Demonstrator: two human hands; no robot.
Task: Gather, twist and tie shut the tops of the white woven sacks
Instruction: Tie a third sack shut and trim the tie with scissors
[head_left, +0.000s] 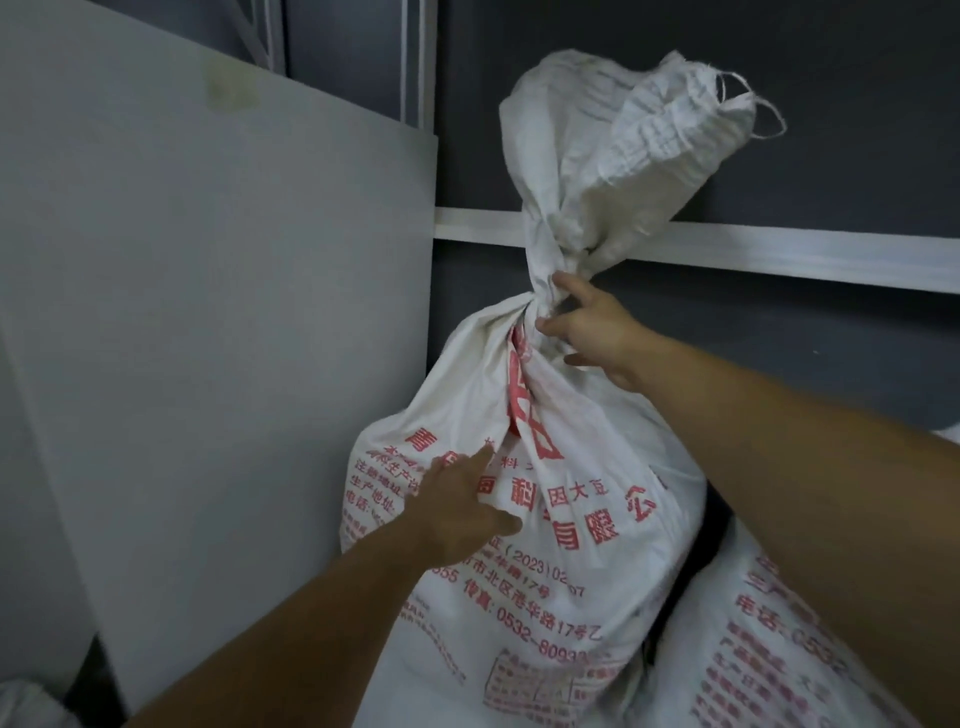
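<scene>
Dark wall (810, 67) — two white sacks (566, 467) (753, 654), two hands (462, 514) (597, 332)

Dim, flat light; soft focus; wide-angle edge distortion.

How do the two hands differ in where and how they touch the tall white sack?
The left hand lies low on the printed body of the tall sack, while the right hand is higher, at the twisted neck below the knot. The left hand's fingers are straight and pressed flat. The right hand's are spread, tips touching the neck, and whether they grip is unclear. Both are bare and on the same sack.
</scene>
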